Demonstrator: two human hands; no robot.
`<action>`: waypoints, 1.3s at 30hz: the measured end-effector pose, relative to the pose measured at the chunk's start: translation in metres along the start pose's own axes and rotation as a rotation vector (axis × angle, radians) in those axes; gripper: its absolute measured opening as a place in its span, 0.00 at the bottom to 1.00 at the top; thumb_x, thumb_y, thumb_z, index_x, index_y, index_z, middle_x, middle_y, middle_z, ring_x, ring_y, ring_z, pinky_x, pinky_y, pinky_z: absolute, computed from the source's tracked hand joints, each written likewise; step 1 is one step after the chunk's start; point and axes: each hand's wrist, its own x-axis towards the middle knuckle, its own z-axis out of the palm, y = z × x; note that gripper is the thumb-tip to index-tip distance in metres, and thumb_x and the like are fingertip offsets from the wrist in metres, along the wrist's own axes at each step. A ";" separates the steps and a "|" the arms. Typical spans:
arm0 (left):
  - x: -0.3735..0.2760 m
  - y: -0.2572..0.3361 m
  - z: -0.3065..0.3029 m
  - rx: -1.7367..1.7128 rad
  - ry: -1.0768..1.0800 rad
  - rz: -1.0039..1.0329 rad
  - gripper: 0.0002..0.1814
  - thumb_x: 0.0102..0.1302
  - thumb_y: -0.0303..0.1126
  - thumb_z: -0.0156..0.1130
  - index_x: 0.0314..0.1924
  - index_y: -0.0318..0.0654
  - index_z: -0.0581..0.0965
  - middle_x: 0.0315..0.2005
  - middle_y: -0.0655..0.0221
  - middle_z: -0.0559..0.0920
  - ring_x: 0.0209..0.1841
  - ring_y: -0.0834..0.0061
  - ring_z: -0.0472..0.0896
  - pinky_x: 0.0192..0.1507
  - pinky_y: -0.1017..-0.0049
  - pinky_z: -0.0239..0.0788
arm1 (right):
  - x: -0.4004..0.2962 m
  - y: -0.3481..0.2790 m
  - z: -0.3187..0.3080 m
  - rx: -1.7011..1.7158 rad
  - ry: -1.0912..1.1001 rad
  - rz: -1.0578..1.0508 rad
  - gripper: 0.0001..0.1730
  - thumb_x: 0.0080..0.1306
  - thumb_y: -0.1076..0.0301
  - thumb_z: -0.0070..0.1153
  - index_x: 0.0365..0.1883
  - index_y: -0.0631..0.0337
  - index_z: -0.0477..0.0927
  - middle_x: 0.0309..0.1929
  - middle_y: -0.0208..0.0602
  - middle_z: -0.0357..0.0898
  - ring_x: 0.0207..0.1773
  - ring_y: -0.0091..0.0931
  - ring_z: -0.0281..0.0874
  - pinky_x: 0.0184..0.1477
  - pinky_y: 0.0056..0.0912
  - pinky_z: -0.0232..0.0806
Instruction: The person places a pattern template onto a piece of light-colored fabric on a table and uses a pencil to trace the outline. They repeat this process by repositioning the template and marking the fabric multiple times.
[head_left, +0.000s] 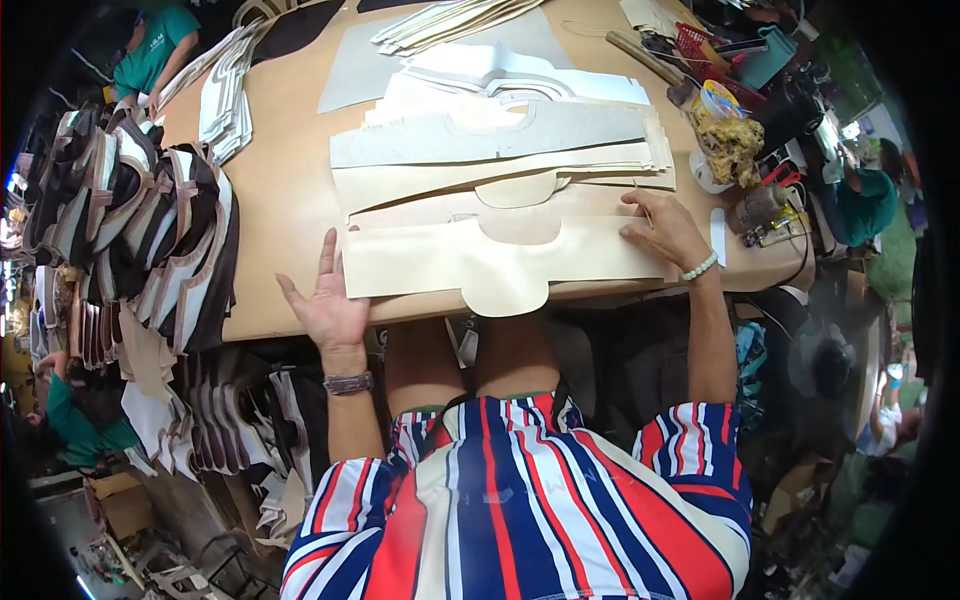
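A cream sheet-material piece with a rounded tab lies along the table's front edge, the tab hanging past it. My left hand is palm up at its left end, fingers spread and partly hidden by the sheet. At the right end, my right hand holds a slim pen-like tool, its fingers at the piece's upper edge. Beyond lies a grey pattern template on a stack of similar cream pieces.
Sewn dark and white parts are heaped on the left. A glue-crusted container, a jar and a red basket crowd the right side. White cut strips lie at the back left, near a person in green.
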 end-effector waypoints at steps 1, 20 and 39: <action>-0.003 0.004 0.002 0.257 0.121 0.000 0.36 0.70 0.51 0.43 0.68 0.31 0.54 0.66 0.48 0.57 0.69 0.58 0.55 0.69 0.58 0.46 | 0.001 -0.001 0.002 -0.011 0.023 -0.029 0.23 0.50 0.63 0.64 0.45 0.60 0.79 0.31 0.42 0.80 0.37 0.39 0.78 0.40 0.39 0.68; 0.085 -0.015 0.036 2.280 0.204 0.536 0.25 0.61 0.34 0.60 0.56 0.31 0.71 0.54 0.47 0.72 0.57 0.52 0.69 0.59 0.61 0.60 | 0.043 -0.007 0.018 -0.012 0.584 0.016 0.37 0.57 0.58 0.61 0.61 0.68 0.62 0.53 0.47 0.75 0.55 0.42 0.71 0.58 0.40 0.61; 0.153 -0.004 -0.005 2.091 0.552 0.510 0.28 0.56 0.35 0.62 0.56 0.28 0.69 0.46 0.46 0.77 0.52 0.51 0.74 0.55 0.60 0.64 | 0.103 0.001 0.016 0.147 0.841 0.254 0.41 0.53 0.67 0.64 0.62 0.69 0.59 0.51 0.54 0.75 0.51 0.46 0.74 0.54 0.42 0.65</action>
